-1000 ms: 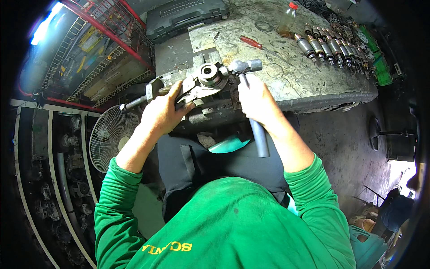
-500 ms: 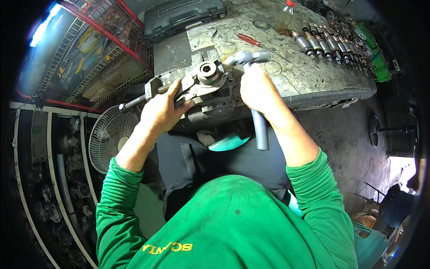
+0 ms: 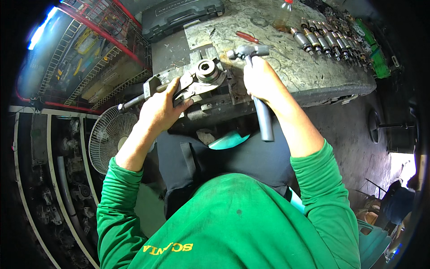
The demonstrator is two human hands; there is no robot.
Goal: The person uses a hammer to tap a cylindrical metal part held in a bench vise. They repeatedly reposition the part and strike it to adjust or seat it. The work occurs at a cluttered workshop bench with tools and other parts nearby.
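My right hand [image 3: 259, 80] is closed round the handle of a ball-peen hammer [image 3: 261, 121]. The hammer's head is raised over the bench, to the right of a round metal hub [image 3: 207, 71] with a dark hole in its middle. The hub is set on a flat, grey metal part [image 3: 202, 87] resting on the bench vise [image 3: 228, 89]. My left hand [image 3: 160, 107] grips the left end of that grey part, thumb and forefinger on either side. My palm hides most of the gripped end, so its full shape does not show.
Beyond the vise, a red-handled screwdriver [image 3: 247, 37] lies on the worn workbench [image 3: 286, 76]. A plastic bottle [image 3: 283, 15] and several metal armatures [image 3: 317, 42] stand at the far right. A black tool case [image 3: 183, 18] is at the back left; a fan [image 3: 112, 139] stands left.
My right hand and the hammer have shifted slightly up and to the right, away from the hub. The left hand keeps its hold on the metal part.
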